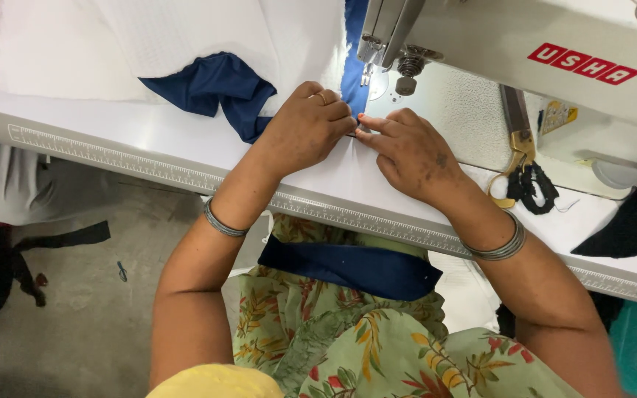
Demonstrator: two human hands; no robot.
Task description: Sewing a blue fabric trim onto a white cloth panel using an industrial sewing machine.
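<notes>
where the white fabric [318, 173] lies on the sewing table [112, 129], left hand [305, 129] and right hand [407, 151] pinching its blue strip [353, 81], both grips closed on it, just before the sewing machine's presser foot [366, 74], scissors [517, 158] at right

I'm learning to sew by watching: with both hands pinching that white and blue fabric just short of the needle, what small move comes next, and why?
Probably ease the fabric forward under the presser foot. The left hand and right hand press the white fabric flat where it meets the blue strip, fingertips together just short of the foot, so the edge looks aligned.
</notes>
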